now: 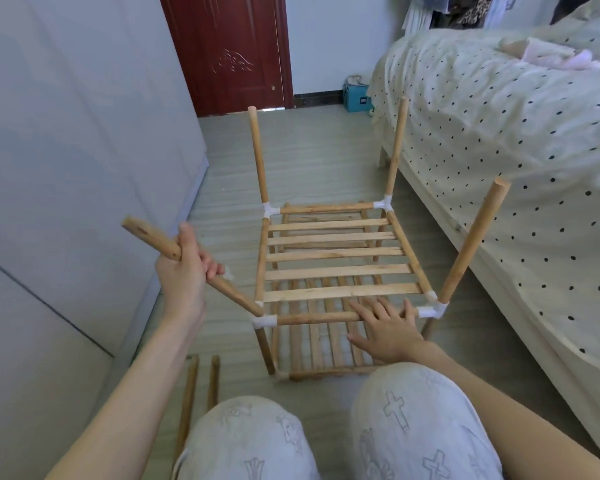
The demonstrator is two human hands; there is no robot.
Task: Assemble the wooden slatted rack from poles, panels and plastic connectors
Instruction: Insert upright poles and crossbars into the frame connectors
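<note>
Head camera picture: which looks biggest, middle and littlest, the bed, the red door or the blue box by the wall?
1. bed, it fills most of the right side, though it is also nearest.
2. red door, partly cut off at the top.
3. blue box, small and far away.

Half-built slatted rack stands beside the bed; three poles upright, a fourth pole tilted at its near-left white connector.
</note>
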